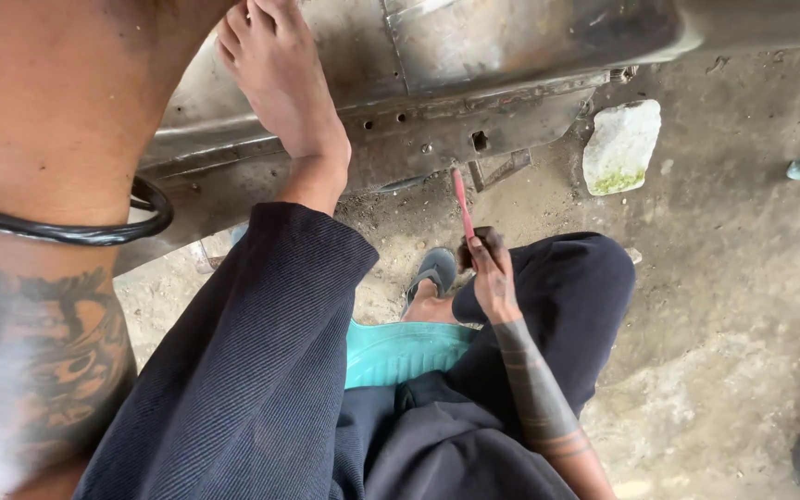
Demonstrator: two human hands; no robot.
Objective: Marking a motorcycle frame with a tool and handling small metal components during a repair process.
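From my seat I see my right hand [491, 273] with its fingers [480, 252] curled tight around the lower end of a slim red tool [462, 202], its tip pointing up at the underside edge of the bare metal car body panel [437, 130], just beside a square hole there. My left arm fills the near left, a black cord bangle [94, 231] on the wrist, but the hand is out of view, so I cannot tell its grip. A bare foot [280, 74] presses flat on the panel, and a teal plastic stool [400, 350] sits beneath me.
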